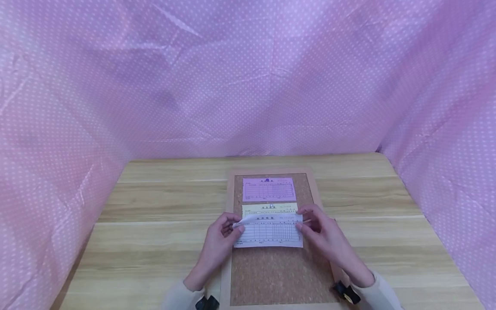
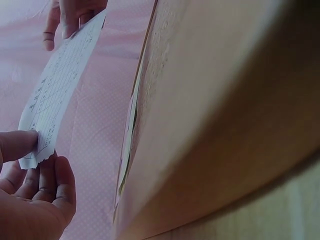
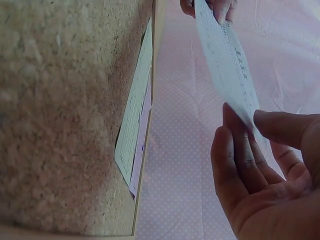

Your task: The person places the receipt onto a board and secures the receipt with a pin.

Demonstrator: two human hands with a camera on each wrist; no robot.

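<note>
Both hands hold a white printed receipt slip [image 1: 267, 234] by its short sides, raised above a wood-framed cork board [image 1: 279, 280]. My left hand [image 1: 221, 239] pinches its left end between thumb and fingers. At the opposite end, my right hand [image 1: 321, 232] pinches the slip the same way. A torn-looking edge of the slip shows near the left thumb [image 2: 30, 137] in the left wrist view. Behind it, a yellow slip [image 1: 267, 209] lies on the cork, its lower part hidden by the white one. Farther up the board is a pink slip [image 1: 269, 191] with a dark purple pushpin [image 1: 267, 180] at its top.
The board lies on a light wood-grain table [image 1: 155, 193]. Pink polka-dot cloth [image 1: 248, 86] hangs behind the table and along both sides. Black wrist devices [image 1: 346, 292] are strapped near both sleeves.
</note>
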